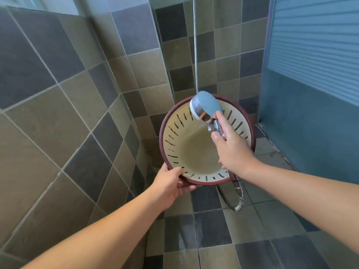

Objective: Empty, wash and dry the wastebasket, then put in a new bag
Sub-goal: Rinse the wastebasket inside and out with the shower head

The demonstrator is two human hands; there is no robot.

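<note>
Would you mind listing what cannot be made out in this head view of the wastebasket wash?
- Shower head face: turned away, so any spray is unseen.
- Wastebasket outer wall and part of its floor: hidden by its rim and the right hand.
- Left hand fingertips: tucked under the rim.
- Hose: its top is cut off by the frame's upper edge.

Soft, even daylight fills the stall, brightest at the upper right of the frame on the frosted door [314, 45]. Shadows are faint. Glare glints off the chrome shower head [206, 107]. Tile lines bow near the edges; focus is slightly soft throughout.
</note>
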